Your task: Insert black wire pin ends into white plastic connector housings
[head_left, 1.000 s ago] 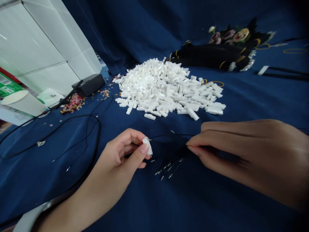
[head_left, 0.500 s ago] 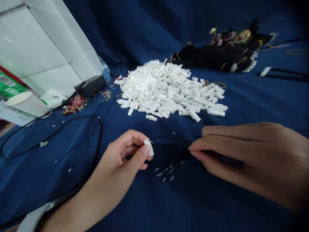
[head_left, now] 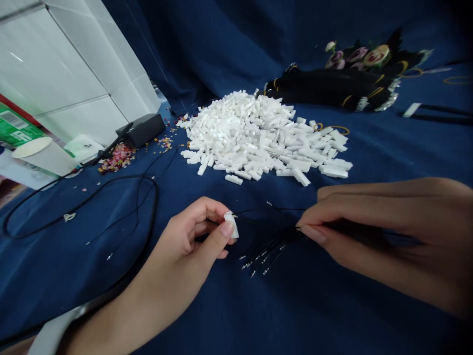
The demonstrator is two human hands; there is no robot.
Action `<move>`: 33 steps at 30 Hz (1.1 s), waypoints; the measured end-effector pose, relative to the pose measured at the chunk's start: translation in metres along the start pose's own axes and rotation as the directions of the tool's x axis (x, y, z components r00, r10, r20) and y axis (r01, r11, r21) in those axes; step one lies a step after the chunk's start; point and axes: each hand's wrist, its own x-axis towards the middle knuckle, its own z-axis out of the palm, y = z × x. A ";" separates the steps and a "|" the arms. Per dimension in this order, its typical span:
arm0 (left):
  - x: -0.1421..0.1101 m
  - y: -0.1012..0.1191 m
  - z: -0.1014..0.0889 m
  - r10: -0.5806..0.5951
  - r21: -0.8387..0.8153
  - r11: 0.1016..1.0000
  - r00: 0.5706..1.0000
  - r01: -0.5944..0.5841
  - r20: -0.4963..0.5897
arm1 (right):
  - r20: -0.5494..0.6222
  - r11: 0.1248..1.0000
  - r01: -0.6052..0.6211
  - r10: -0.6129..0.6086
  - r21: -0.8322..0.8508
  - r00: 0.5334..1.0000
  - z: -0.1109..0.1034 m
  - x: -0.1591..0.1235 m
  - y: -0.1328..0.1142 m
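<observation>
My left hand pinches a small white plastic connector housing between thumb and fingers. My right hand pinches a bundle of thin black wires at its fingertips. The loose wire ends fan out toward me, tipped with small metal crimp terminals. One thin wire runs across the gap from the housing toward my right fingers. The two hands stay apart, and the bundle lies between them on the blue cloth.
A large heap of white connector housings lies just beyond my hands. Behind it lie black wire bundles. To the left are a looped black cable, coloured scraps, a black box, a paper cup and a white tiled wall.
My right hand has shifted slightly right and its fingers have drawn the wire bundle a little tighter. The left hand keeps the housing. The whole scene drifts slightly as my head moves.
</observation>
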 end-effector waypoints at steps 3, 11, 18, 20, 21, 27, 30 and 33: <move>0.001 0.001 0.000 -0.003 0.001 1.000 1.000 0.003 0.004 | -0.010 0.999 -0.042 0.042 0.018 0.999 0.000 -0.001 -0.001; 0.002 0.000 0.001 -0.023 -0.020 1.000 1.000 0.023 0.001 | -0.009 0.999 -0.043 0.043 0.025 0.999 0.001 0.001 -0.003; -0.001 -0.003 0.001 0.000 0.027 1.000 0.998 -0.002 0.060 | -0.043 0.989 -0.102 0.097 -0.111 0.994 0.004 0.000 0.007; 0.000 -0.003 0.001 -0.001 0.059 0.998 0.998 -0.003 0.069 | -0.041 0.990 -0.070 0.066 -0.123 0.997 0.006 -0.001 0.008; 0.000 -0.003 0.001 -0.003 0.072 0.997 0.998 -0.002 0.069 | -0.039 0.990 -0.055 0.051 -0.127 0.998 0.007 -0.001 0.008; -0.001 -0.001 0.002 0.010 0.070 0.997 0.995 -0.016 0.096 | -0.037 0.999 0.039 -0.039 -0.009 0.999 0.013 0.003 -0.004; -0.004 0.000 0.003 0.047 0.061 0.997 0.993 -0.053 0.105 | 0.005 0.996 0.060 -0.061 0.073 0.998 0.018 0.004 -0.011; -0.005 0.000 0.003 0.058 0.045 0.997 0.992 -0.063 0.109 | 0.002 0.994 0.077 -0.077 0.079 0.997 0.023 0.002 -0.014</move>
